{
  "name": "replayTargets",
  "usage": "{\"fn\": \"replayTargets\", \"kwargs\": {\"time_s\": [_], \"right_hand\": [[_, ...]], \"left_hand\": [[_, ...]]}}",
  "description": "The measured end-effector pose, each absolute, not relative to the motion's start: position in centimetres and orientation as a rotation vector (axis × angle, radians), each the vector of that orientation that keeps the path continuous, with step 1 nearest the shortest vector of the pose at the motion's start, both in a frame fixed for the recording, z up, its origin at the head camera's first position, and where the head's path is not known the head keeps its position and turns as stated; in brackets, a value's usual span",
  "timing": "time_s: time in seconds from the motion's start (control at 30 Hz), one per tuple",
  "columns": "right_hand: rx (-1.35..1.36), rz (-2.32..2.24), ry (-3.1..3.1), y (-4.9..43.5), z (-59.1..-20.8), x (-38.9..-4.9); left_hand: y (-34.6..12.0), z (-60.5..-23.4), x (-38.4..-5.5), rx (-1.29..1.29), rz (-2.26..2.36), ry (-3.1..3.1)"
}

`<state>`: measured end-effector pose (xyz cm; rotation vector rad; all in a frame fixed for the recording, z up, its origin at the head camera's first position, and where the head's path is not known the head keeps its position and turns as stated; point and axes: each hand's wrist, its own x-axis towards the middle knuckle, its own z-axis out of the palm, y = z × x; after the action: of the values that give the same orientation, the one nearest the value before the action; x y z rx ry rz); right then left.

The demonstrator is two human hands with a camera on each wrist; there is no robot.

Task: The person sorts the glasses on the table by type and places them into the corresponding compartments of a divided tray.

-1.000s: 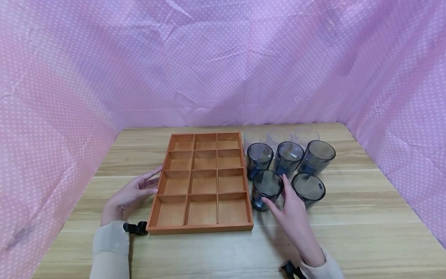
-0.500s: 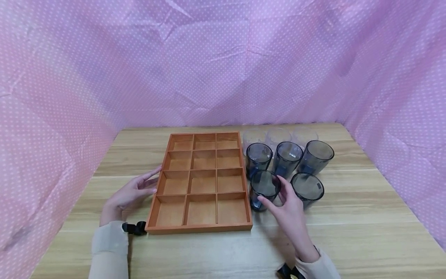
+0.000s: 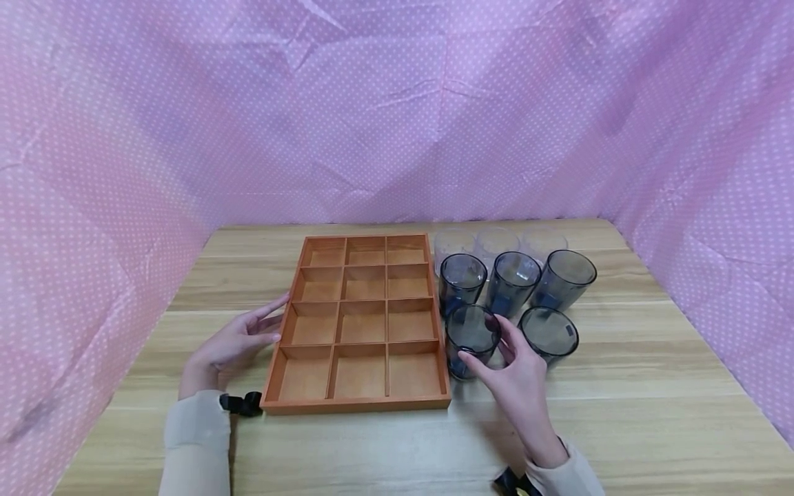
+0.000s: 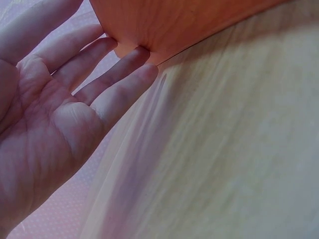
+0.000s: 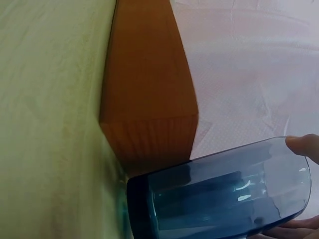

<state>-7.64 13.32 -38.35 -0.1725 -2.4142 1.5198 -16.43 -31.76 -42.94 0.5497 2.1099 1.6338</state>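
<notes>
1. The left hand [image 3: 234,341] touches the left side of the tray [image 3: 356,406] with its fingertips; its fingers are extended and grip nothing.
2. The tray lies flat on the table [image 3: 657,393], between the two hands. No glass stands in any of its compartments, so the work looks to be at an early stage.
3. Just beside the tray's right wall, the front-left glass [image 3: 473,329] stands roughly upright, pinched near its rim between the thumb and fingers of the right hand [image 3: 520,375]. That grip is made; whether the base has left the table, I cannot tell.
4. Behind it runs a row of tinted glasses: left glass [image 3: 460,275], middle glass [image 3: 515,275], right glass [image 3: 563,275]. Beside the right hand stands the front-right glass [image 3: 548,337]. No hand holds any of these four, so their handling seems left to do.
5. At the far side, the clear cups [image 3: 454,244] are faint against the cloth [image 3: 372,124]; I fairly make out three, all unheld.
6. Counts, left to right: two hands, one at each side; one tray with twelve compartments, three across and four deep; five tinted glasses, one gripped and four free; probably three clear cups.
</notes>
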Motion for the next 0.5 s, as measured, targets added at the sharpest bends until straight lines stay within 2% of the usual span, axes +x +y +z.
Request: {"fn": "replayTargets", "kwargs": {"time_s": [0.5], "right_hand": [[-0.101,1.312,-2.402,13.2,-35.4,-6.7]], "left_hand": [[-31.9,-42.8,-16.4,0.544,1.618,2.133]]}}
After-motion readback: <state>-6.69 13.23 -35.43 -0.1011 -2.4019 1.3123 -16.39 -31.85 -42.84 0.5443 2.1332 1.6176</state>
